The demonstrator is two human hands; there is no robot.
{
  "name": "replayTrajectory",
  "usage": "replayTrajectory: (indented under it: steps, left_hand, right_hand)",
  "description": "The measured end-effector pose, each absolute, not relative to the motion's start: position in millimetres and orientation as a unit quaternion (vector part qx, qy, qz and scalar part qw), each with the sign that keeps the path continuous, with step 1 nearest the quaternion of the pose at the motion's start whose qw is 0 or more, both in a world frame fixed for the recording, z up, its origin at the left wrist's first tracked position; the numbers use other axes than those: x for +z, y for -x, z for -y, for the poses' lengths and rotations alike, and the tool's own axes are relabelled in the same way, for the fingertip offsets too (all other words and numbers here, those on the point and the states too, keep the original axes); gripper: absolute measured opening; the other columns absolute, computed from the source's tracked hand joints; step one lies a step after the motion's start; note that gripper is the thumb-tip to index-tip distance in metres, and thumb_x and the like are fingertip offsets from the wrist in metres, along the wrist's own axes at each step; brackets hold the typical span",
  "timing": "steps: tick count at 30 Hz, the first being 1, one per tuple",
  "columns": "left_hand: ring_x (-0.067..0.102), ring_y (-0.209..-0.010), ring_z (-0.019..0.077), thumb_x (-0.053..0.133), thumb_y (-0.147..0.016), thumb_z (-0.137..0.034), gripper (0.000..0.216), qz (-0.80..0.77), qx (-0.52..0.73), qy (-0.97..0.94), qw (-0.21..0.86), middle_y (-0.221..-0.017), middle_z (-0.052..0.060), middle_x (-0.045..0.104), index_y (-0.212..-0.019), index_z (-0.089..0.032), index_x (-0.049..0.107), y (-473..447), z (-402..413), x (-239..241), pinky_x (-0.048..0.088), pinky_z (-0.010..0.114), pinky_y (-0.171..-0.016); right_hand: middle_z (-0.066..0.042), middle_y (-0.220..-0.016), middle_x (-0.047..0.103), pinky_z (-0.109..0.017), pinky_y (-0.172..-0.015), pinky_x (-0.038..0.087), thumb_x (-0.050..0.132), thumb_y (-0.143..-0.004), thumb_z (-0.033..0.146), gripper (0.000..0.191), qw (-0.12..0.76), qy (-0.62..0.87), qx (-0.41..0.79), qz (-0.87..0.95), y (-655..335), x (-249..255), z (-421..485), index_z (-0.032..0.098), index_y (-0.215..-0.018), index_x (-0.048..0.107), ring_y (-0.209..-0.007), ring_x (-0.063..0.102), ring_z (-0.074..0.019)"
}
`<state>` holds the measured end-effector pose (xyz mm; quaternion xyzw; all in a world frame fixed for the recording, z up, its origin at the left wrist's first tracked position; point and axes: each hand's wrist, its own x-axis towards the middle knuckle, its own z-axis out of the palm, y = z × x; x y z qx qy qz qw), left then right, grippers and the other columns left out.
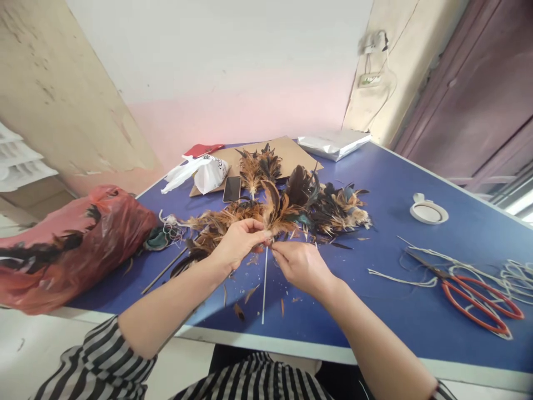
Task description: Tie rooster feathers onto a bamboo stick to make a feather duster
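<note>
My left hand [242, 240] is closed in a pinch around the base of a small bunch of brown and black feathers [275, 214], which fans upward. Close beside it, my right hand [300, 265] is closed too, fingertips at the foot of the bunch; what they pinch is too small to make out. A thin white strip [265, 286] runs from just below the fingertips toward the table's front edge. Brown feathers [208, 225] lie loose behind my left hand. Darker feathers [341, 208] are heaped beyond my right hand.
Red-handled scissors [478, 300] lie among white cords [516, 278] at right, near a tape roll [428, 212]. A red plastic bag [83, 244] sits at left. Behind are a phone [232, 189], a white bag [210, 173], cardboard [291, 153] bearing another feather bunch [260, 166], and a silvery package [333, 144].
</note>
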<state>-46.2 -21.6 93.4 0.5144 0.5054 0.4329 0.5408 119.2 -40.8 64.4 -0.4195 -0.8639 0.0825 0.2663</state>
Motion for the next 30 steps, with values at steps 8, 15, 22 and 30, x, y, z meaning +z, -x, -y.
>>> replayTrajectory:
  steps: [8, 15, 22, 30]
  left_hand:
    - [0.054, -0.077, 0.0164, 0.057, -0.076, -0.022, 0.008, -0.483, 0.362, -0.782, 0.158, -0.078, 0.004, 0.060, -0.081, -0.018, 0.062, 60, 29, 100, 0.042, 0.028, -0.073]
    - [0.052, -0.077, 0.0178, 0.044, -0.079, -0.011, 0.024, -0.424, 0.185, -0.886, 0.026, -0.087, 0.007, 0.057, -0.092, -0.020, 0.061, 69, 53, 106, 0.040, 0.027, -0.069]
    - [0.054, -0.076, 0.0193, 0.043, -0.080, -0.013, 0.025, -0.318, 0.142, -0.933, 0.096, -0.088, 0.012, 0.061, -0.093, -0.019, 0.063, 70, 70, 123, 0.043, 0.031, -0.072]
    - [0.059, -0.090, 0.0199, 0.055, -0.077, -0.015, 0.025, -0.311, 0.284, -0.881, 0.215, -0.097, 0.011, 0.066, -0.097, -0.023, 0.068, 81, 88, 137, 0.044, 0.031, -0.084]
  right_hand:
    - [-0.004, -0.067, 0.063, -0.026, -0.059, 0.031, 0.042, -0.087, 0.023, 0.024, 0.247, 0.378, 0.034, 0.892, -132, 104, 51, 0.019, -0.076, 0.063, -0.063, 0.053, -0.0142]
    - [-0.005, -0.061, 0.061, -0.029, -0.060, 0.033, 0.053, -0.080, 0.022, 0.020, 0.221, 0.331, 0.010, 0.917, -155, 147, 35, 0.021, -0.066, 0.068, -0.064, 0.050, -0.0171]
    - [-0.001, -0.072, 0.069, -0.026, -0.062, 0.042, 0.056, -0.078, 0.026, 0.017, 0.281, 0.313, 0.218, 0.881, -150, 152, 6, 0.021, -0.072, 0.071, -0.065, 0.059, -0.0153]
    - [-0.003, -0.067, 0.066, -0.028, -0.060, 0.044, 0.064, -0.071, 0.038, 0.024, 0.248, 0.282, 0.549, 0.747, -122, 80, -3, 0.015, -0.075, 0.071, -0.062, 0.057, -0.0154]
